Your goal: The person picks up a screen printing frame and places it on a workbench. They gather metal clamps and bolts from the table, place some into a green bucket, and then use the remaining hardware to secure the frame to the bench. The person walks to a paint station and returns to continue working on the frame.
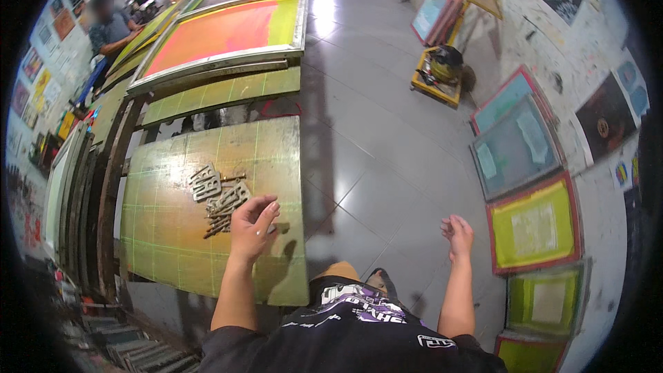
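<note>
On the near board [166, 214], a green-yellow sheet with bright grid lines, lies a small heap of metal hardware. Slotted flat metal plates [205, 183] are at its far left side, and several long bolts [218, 224] spread toward me. My left hand [253, 228] hovers just right of the heap, fingers bent in with the thumb close to them. A greyish bit shows under the thumb, too small to name. Out over the floor on the right is my right hand [457, 236], its fingers loosely curled and slightly apart, with nothing seen in it.
Beyond the board, a framed printing screen [221, 34] with pink and yellow lies on the long table. Framed screens [535, 228] lean along the right wall. A yellow trolley [436, 83] carries a dark round container. Another person [114, 27] works at the far left. Grey tiled floor [373, 138] runs between.
</note>
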Motion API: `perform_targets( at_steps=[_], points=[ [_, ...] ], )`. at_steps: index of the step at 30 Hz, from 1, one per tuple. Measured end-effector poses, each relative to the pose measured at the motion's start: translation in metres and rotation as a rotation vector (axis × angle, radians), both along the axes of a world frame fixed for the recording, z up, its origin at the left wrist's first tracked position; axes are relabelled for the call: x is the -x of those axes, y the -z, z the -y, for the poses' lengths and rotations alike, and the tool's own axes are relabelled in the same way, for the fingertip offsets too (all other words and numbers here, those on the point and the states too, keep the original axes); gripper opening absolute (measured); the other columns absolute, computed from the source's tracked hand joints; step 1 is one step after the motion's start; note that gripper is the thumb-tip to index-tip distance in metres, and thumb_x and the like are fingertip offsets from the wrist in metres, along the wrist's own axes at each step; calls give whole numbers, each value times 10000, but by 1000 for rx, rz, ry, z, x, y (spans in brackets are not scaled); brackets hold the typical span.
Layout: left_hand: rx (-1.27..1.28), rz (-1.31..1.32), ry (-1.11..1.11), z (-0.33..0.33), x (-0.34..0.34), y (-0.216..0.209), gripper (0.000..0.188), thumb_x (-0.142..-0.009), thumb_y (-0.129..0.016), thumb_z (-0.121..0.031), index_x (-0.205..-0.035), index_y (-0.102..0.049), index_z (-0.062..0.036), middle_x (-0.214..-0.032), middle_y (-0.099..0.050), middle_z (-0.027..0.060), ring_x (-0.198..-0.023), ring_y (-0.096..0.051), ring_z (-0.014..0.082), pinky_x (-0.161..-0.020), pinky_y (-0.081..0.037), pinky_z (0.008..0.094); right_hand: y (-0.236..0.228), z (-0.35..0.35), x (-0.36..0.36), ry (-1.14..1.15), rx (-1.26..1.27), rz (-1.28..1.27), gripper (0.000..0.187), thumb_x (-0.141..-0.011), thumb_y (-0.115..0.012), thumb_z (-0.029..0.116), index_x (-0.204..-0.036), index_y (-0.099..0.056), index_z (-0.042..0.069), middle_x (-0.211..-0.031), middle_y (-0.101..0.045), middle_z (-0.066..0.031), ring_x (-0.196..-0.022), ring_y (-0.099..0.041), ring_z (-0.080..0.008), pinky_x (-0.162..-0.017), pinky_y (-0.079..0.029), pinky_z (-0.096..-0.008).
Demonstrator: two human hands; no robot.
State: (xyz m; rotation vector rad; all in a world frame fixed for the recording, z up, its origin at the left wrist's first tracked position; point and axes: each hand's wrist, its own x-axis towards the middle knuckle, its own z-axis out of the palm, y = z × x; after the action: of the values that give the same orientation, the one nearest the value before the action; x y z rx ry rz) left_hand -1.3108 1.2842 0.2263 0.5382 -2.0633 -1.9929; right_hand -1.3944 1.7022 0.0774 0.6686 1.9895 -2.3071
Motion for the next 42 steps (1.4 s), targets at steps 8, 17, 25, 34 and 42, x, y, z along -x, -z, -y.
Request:
perform_targets(
  at_steps=[8, 17, 25, 34, 42],
  points=[
    [88, 30, -420, 4, 43, 5, 207, -843, -572, -79, -1001, -567, 55, -904, -602, 87, -797, -573, 132, -720, -474, 258, -20, 101, 210, -556, 7, -90, 310, -850, -562, 193, -1063, -531, -29, -893, -637, -118, -716, -591, -153, -659, -478, -274],
    [69, 81, -645, 55, 181, -15, 289, -847, -584, -157, -1067, -550, 25, -896, -613, 75, -754, -577, 109, -674, -434, 226, -51, 242, 415, -900, -9, -129, 275, -838, -578, 149, -1041, -553, -35, -898, -649, -110, -722, -608, -150, -654, -463, -267],
    [132, 24, -826, 73, 324, 16, 442, -836, -590, -148, -1201, -449, 55, -1129, -536, 136, -1045, -516, 199, -859, -424, 301, -68, 329, 599, -899, -29, -295, 277, -824, -583, 120, -1058, -551, -25, -895, -635, -96, -736, -589, -151, -653, -470, -265],
    [249, 109, -1290, 70, 462, 32, 608, -793, -634, -182, -1259, -349, 85, -1271, -414, 240, -1179, -414, 287, -998, -295, 362, -152, 532, 830, -948, -668, -1128, 348, -793, -612, 229, -1033, -583, -21, -1032, -569, -164, -940, -556, -278, -822, -434, -356],
    [524, 553, -1603, 76, 507, 25, 734, -715, -698, -194, -1272, -311, 89, -1279, -365, 276, -1202, -362, 375, -1003, -293, 399, -160, 624, 876, -1200, -1061, -1351, 423, -770, -628, 298, -1041, -578, -23, -984, -534, -186, -913, -536, -319, -795, -432, -356]
  ],
)
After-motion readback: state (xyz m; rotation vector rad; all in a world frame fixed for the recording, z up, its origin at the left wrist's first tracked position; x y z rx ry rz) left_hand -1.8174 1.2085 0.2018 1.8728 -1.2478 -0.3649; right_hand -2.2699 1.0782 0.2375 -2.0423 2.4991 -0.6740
